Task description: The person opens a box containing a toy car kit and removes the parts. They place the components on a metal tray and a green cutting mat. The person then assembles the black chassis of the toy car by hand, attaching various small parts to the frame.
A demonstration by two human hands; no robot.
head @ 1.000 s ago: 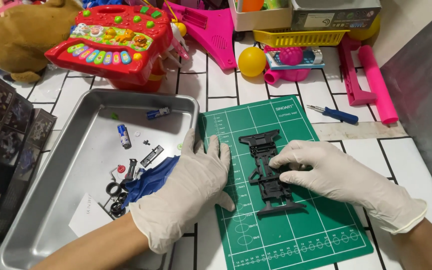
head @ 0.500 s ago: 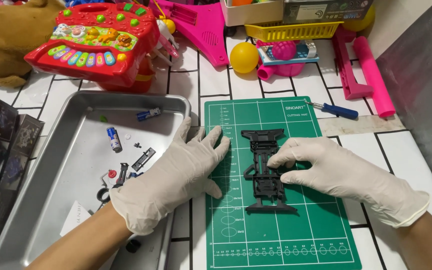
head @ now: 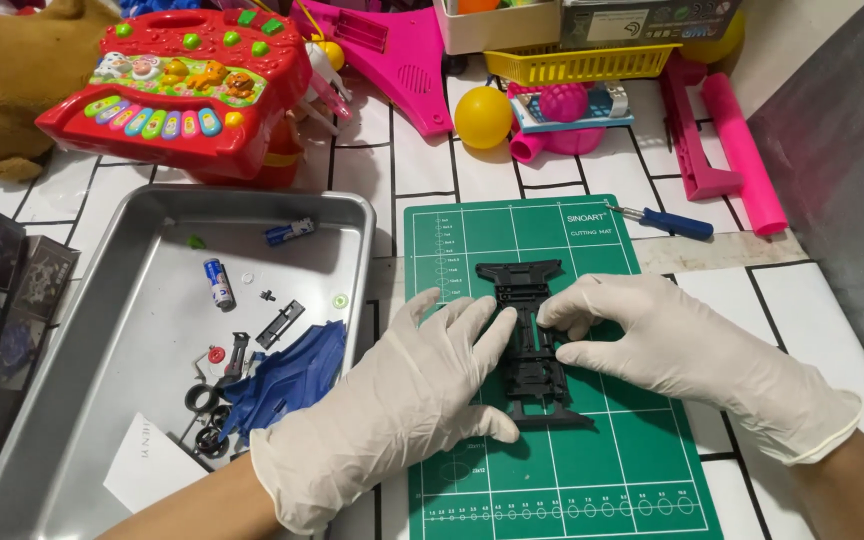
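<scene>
Black chassis (head: 532, 340): centre of frame, flat on green mat (head: 592, 470). Left hand (head: 402, 400): gloved, fingers spread, palm down, fingertips touching chassis's left edge. Right hand (head: 672, 350): gloved, fingers curled onto chassis's right side. Metal tray (head: 82, 400): left of mat, holding small parts and blue shell (head: 287, 375). Screwdriver (head: 664, 220): upper right of mat.

chassis (head: 535, 345): matt black plastic | cutting mat (head: 592, 480): matt green | tray (head: 72, 400): brushed metal
</scene>
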